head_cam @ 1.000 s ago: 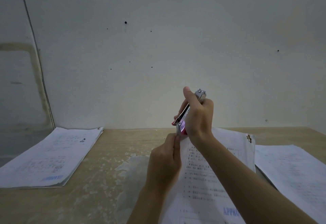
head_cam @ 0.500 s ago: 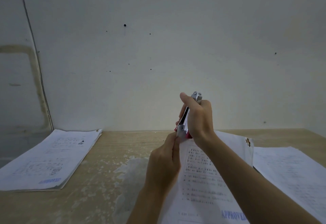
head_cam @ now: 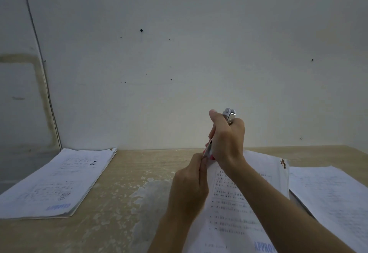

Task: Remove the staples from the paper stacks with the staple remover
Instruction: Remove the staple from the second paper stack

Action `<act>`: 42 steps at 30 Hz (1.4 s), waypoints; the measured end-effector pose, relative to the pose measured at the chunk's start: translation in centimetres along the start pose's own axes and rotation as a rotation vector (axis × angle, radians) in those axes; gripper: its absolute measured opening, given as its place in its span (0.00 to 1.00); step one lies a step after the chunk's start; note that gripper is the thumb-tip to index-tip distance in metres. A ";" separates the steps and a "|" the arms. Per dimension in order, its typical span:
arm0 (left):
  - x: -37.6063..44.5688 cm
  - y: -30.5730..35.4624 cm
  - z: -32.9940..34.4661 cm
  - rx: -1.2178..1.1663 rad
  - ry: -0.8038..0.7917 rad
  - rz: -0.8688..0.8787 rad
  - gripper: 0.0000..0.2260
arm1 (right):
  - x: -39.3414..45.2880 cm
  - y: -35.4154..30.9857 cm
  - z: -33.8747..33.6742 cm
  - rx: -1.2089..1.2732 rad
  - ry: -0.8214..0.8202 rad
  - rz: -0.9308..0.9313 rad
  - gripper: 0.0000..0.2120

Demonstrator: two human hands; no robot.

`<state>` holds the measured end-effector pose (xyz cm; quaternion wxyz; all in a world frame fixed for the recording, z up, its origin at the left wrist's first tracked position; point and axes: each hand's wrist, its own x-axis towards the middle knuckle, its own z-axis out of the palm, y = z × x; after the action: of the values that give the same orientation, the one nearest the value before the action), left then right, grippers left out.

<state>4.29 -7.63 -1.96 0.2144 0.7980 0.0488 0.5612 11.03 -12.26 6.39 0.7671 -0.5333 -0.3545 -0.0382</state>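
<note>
Right hand (head_cam: 227,143) grip clasping staple remover (head_cam: 229,114), left hand (head_cam: 189,181) pinching paper stack (head_cam: 239,209) corner

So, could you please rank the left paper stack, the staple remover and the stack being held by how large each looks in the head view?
1. Left paper stack and held stack: unsure, since the held one is nearer, cropped and partly hidden.
2. Staple remover: smallest, mostly covered by the right hand.

left hand (head_cam: 189,185): bare, no ring I can see | right hand (head_cam: 227,139): bare | forearms behind each grip: uncovered, no sleeves, no watch
</note>
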 end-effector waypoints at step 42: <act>3.9 2.6 -5.2 -0.473 -0.157 -0.455 0.11 | -1.0 -1.2 -5.5 -0.106 -0.509 0.108 0.07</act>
<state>0.55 -7.29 3.94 0.5163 0.7355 0.0772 0.4318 12.54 -17.79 5.80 0.6251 -0.5835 -0.5045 0.1196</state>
